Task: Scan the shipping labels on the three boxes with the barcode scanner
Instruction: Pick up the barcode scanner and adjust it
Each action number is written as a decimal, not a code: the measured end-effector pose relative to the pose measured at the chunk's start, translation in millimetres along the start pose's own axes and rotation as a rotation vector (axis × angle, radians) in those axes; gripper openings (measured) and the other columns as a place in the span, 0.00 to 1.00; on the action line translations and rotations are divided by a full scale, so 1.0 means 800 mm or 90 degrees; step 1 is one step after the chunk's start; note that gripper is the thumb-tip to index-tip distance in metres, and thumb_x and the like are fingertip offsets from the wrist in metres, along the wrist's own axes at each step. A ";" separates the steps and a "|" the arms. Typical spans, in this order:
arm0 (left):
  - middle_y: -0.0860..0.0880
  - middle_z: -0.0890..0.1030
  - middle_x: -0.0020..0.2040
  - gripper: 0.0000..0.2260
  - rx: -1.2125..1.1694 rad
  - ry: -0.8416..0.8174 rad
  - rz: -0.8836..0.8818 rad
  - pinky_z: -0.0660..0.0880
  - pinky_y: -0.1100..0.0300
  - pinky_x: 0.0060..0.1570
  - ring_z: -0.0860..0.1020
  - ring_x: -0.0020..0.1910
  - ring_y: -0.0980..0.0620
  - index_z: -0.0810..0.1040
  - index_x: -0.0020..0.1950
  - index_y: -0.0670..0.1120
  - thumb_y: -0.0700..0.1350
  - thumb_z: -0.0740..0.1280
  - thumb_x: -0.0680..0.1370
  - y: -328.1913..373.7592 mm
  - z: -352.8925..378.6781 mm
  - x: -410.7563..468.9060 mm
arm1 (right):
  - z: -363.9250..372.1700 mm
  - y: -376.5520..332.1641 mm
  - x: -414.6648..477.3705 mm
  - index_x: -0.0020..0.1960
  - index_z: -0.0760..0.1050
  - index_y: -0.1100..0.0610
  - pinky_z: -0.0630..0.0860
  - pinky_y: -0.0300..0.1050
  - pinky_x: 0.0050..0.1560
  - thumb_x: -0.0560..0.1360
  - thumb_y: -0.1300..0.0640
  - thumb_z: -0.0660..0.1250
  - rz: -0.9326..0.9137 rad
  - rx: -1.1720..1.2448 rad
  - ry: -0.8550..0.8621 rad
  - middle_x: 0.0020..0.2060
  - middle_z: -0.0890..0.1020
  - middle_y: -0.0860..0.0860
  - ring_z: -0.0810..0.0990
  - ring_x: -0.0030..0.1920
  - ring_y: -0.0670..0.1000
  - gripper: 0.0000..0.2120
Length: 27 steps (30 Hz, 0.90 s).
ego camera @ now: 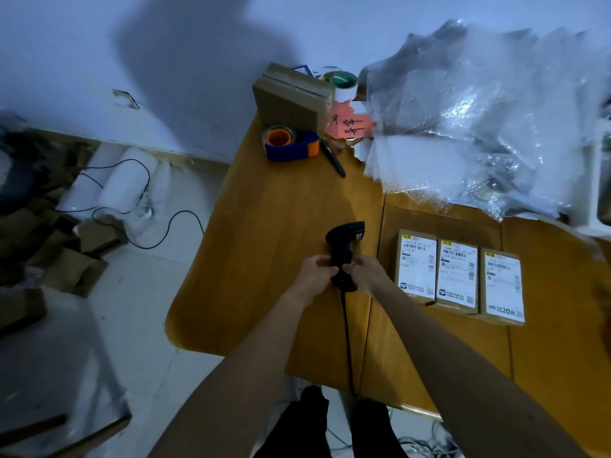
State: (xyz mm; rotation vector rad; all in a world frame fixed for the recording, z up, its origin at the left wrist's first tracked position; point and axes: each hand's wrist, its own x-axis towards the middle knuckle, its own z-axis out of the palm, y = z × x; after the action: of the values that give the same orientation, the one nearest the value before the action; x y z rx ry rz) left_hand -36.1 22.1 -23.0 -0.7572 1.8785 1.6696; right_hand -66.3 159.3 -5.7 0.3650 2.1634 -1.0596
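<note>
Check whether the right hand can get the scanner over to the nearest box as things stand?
Probably yes: the right hand holds the scanner, and bare table separates it from the nearest box.

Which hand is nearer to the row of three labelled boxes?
The right. The right hand grips the barcode scanner on its side facing the three boxes, a short gap from the nearest one. The left hand holds the scanner's far side.

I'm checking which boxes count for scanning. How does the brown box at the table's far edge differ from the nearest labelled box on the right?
The far brown box shows no shipping label; the nearest labelled box has a white one covering its top. The far box stands alone beside a tape dispenser; the labelled box lies flat, ending a row of three. Both are brown cardboard on the table.
</note>
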 end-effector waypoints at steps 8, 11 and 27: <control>0.44 0.82 0.58 0.11 -0.053 0.047 0.025 0.78 0.48 0.62 0.81 0.57 0.46 0.78 0.62 0.46 0.44 0.70 0.80 0.015 0.000 -0.029 | -0.014 -0.003 -0.024 0.70 0.74 0.62 0.78 0.50 0.48 0.82 0.56 0.64 -0.031 0.073 -0.029 0.51 0.82 0.58 0.82 0.50 0.57 0.18; 0.47 0.82 0.54 0.09 -0.103 0.063 0.060 0.81 0.55 0.53 0.82 0.54 0.48 0.77 0.61 0.45 0.44 0.69 0.81 0.033 0.004 -0.048 | -0.025 -0.010 -0.043 0.70 0.73 0.61 0.76 0.44 0.45 0.83 0.56 0.64 -0.069 0.127 -0.037 0.52 0.82 0.56 0.81 0.48 0.52 0.17; 0.40 0.86 0.51 0.17 -0.325 -0.034 0.130 0.82 0.53 0.41 0.86 0.50 0.42 0.81 0.61 0.40 0.48 0.74 0.77 0.132 0.062 -0.110 | -0.122 -0.036 -0.125 0.67 0.79 0.56 0.83 0.50 0.57 0.82 0.60 0.63 -0.333 0.165 -0.023 0.56 0.85 0.56 0.84 0.56 0.56 0.14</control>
State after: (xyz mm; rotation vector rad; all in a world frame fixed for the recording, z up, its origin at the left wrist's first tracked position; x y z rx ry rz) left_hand -47.0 86.9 107.8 -0.7154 1.5449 2.3192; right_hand -53.9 222.0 121.6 -0.1202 2.1423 -1.6274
